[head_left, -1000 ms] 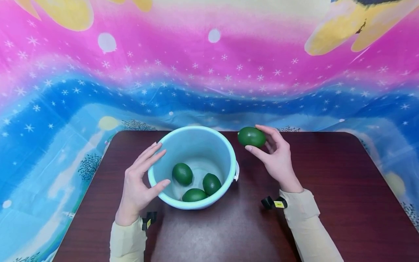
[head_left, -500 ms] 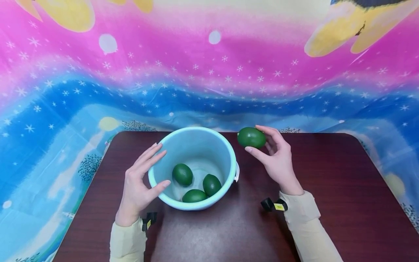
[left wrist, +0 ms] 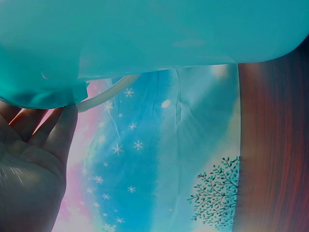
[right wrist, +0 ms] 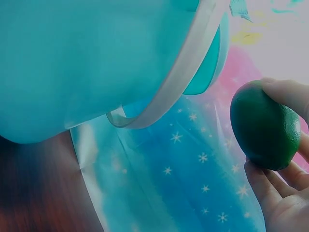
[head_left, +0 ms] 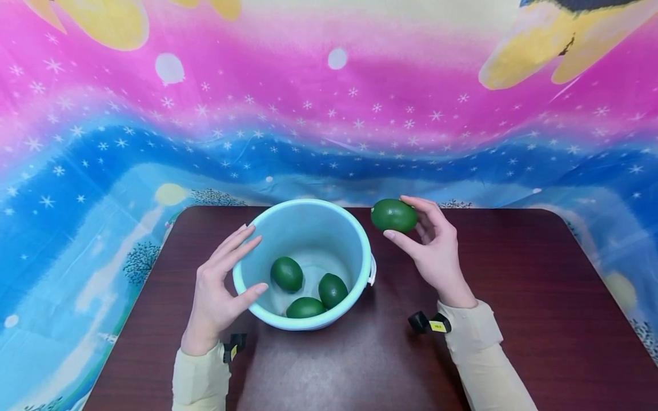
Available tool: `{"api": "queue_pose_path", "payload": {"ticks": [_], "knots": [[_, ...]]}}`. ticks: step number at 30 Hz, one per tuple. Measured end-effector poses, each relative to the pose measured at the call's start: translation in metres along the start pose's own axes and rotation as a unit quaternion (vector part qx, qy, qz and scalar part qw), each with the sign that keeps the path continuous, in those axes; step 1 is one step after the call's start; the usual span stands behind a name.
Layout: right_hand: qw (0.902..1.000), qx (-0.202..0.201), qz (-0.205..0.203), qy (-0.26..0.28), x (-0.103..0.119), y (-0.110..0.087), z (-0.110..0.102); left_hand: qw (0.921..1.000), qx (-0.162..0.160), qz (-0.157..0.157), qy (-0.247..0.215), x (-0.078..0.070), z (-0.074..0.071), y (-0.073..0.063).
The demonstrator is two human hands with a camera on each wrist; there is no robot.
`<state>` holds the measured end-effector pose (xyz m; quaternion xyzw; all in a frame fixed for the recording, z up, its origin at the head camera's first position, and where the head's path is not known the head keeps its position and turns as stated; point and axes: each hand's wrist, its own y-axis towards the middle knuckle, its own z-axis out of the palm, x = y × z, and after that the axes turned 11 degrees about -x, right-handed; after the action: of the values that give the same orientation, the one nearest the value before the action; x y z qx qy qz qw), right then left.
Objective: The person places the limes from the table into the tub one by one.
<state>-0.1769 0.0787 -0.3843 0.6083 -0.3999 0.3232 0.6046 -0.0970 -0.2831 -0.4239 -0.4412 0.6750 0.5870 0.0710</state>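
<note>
A light blue bucket (head_left: 360, 228) stands upright with several limes near, three of them inside: a left lime (head_left: 286, 274), a front lime (head_left: 305, 307) and a right lime (head_left: 333, 290). At the bucket's left rim is my left hand (head_left: 218, 288), its fingers and thumb extended and touching the rim. Beyond the right rim, my right hand (head_left: 437, 251) pinches another glossy green lime (head_left: 393, 216) between thumb and fingers. That held lime (right wrist: 263, 125) is apart from the bucket in the right wrist view. The bucket wall (left wrist: 159, 34) fills the top of the left wrist view.
The bucket's white handle (head_left: 372, 270) hangs outside on the right. Under everything lies a dark reddish-brown table (head_left: 524, 297) with rounded far corners. A pink and blue patterned cloth (head_left: 329, 131) rises behind it. Each sleeve carries a small black wrist device (head_left: 429, 321).
My right hand and the lime in it have shifted very slightly left, towards the bucket. My left hand, the bucket and the limes inside it stay put.
</note>
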Motion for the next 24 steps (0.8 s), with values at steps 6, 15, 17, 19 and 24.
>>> {"api": "queue_pose_path", "payload": {"ticks": [6,15,17,19,24], "knots": [[1.0,0.001,-0.005,0.003,0.0016,-0.0009,0.0016,1.0,0.002,-0.002,0.001,-0.0002,-0.0001,0.0001],[0.9999,0.004,-0.008,0.008,0.0057,-0.0017,0.0037,1.0,0.003,-0.003,0.003,-0.0003,-0.0002,0.0001],[0.9999,0.003,-0.009,0.009,0.0069,-0.002,0.0036,1.0,0.003,-0.003,0.002,-0.0003,-0.0002,0.0001],[0.9999,0.003,-0.01,0.011,0.0079,-0.0021,0.0037,1.0,0.003,-0.002,0.002,-0.0004,-0.0001,0.0001],[0.9998,0.003,-0.014,0.015,0.0102,-0.0023,0.004,1.0,0.002,-0.002,0.001,-0.0009,-0.0003,0.0004]]}}
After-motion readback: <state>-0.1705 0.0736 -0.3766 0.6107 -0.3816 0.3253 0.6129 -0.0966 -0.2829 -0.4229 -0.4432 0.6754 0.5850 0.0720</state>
